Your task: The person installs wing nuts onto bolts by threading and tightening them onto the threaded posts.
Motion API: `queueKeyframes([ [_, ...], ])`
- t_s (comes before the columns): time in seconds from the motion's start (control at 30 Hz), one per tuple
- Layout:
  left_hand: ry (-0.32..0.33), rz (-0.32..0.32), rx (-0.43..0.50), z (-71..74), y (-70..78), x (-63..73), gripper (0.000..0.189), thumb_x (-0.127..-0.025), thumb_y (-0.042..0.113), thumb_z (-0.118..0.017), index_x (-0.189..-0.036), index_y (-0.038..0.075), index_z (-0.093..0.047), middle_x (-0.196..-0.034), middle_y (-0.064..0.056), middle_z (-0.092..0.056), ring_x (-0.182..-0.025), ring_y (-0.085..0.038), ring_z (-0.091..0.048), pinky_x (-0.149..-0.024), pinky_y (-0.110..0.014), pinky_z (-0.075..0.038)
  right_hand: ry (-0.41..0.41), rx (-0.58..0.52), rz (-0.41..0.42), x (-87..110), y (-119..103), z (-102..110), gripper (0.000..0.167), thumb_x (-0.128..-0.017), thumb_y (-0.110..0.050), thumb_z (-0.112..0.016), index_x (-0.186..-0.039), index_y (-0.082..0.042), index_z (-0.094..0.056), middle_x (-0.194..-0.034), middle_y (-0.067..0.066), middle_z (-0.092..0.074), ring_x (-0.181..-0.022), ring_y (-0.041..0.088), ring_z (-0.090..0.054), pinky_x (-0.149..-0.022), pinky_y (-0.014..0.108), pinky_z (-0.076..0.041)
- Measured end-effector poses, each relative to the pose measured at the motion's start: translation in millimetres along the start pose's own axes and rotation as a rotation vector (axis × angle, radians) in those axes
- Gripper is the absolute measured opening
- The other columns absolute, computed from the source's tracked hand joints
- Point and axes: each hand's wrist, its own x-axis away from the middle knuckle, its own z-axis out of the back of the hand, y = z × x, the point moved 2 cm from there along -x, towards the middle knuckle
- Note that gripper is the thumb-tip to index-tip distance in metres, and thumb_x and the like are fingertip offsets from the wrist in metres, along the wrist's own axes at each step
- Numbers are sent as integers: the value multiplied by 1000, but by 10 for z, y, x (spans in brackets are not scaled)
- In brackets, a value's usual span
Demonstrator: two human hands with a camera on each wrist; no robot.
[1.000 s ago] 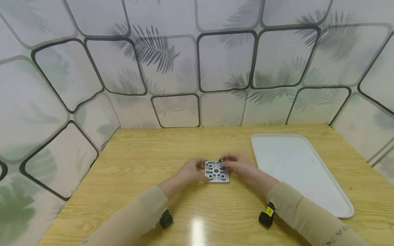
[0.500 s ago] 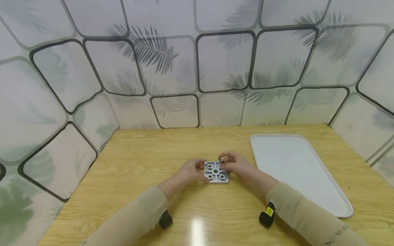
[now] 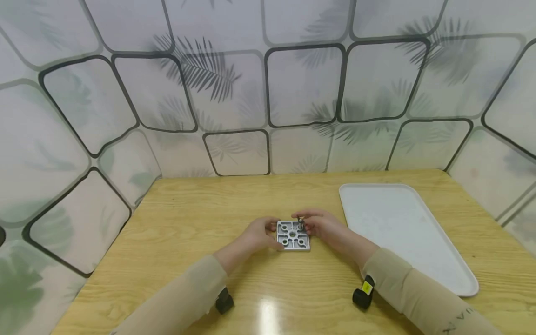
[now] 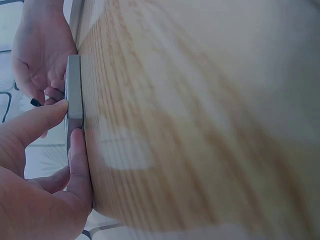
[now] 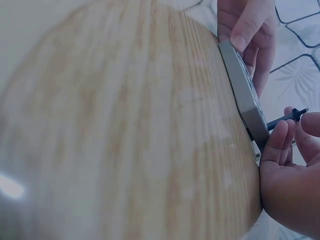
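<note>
A square grey metal plate [image 3: 293, 236] lies flat on the wooden table, its ribbed face with several round holes upward. My left hand [image 3: 258, 235] grips its left side, the thumb at the near corner and the fingers farther back. At the far right corner a dark threaded bolt [image 5: 285, 120] stands upright on the plate, its tip at a hole. My right hand [image 3: 324, 225] pinches this bolt between thumb and fingers, and its lower fingers lie close beside the plate's edge. How deep the bolt sits is hidden.
A white rectangular tray [image 3: 402, 223] lies to the right, behind the right forearm. The wooden table [image 3: 209, 200] ends at a patterned cloth wall [image 3: 301, 88] at the back and sides. A black wrist camera [image 3: 362, 295] hangs under each sleeve.
The bolt has gone from tilted in my right fingers to upright at the plate's far right hole. My right fingers have shifted around it. The left hand and plate keep their place.
</note>
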Motion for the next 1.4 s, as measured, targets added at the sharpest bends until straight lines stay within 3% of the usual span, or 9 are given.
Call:
queueKeyframes([
  [0.2, -1, -6, 11, -1, -23, -1, 84, -71, -7, -89, -148, -3, -56, -121, -14, -66, -97, -20, -63, -87, -28, -56, 4, 20, 0, 26, 2, -24, 43, -104, -3, -50, -143, 13, -55, -128, -1, -70, -100, 5, -62, -88, 19, -54],
  [0.57, -3, 0, 27, 6, -16, 14, 83, -72, -7, -89, -148, -3, -56, -121, -14, -65, -96, -20, -62, -82, -24, -54, 48, 22, -12, 38, -29, -48, 31, -102, -5, -58, -129, 9, -64, -124, 6, -68, -100, 7, -62, -86, 18, -54],
  [0.8, -3, -3, 27, 13, 19, 19, 83, -73, -6, -88, -150, -2, -54, -122, -14, -64, -97, -20, -62, -86, -27, -55, 83, 72, -25, 31, -48, -47, 30, -99, -7, -65, -125, 8, -64, -109, 1, -67, -96, 9, -61, -83, 20, -54],
  [1.07, -1, -4, 25, 7, 19, 10, 83, -73, -7, -88, -149, -3, -55, -120, -14, -65, -95, -20, -62, -82, -25, -54, 147, 94, -33, 29, -54, -93, 30, -96, -7, -71, -122, 6, -62, -99, -1, -65, -92, 10, -59, -81, 21, -53],
  [1.2, -6, -5, 30, -7, 20, 5, 82, -73, -7, -88, -148, -4, -55, -120, -15, -65, -95, -20, -62, -79, -23, -54, 100, 110, -27, 51, -69, -60, 42, -94, -2, -70, -132, 6, -56, -99, 0, -61, -92, 11, -57, -81, 21, -52],
  [1.4, -1, -12, 34, -6, 30, 14, 82, -72, -9, -88, -147, -6, -55, -119, -15, -66, -93, -19, -62, -79, -23, -53, -62, -18, -14, 35, -56, 45, 58, -92, 3, -47, -149, 11, -40, -100, -2, -55, -92, 9, -54, -85, 20, -51],
])
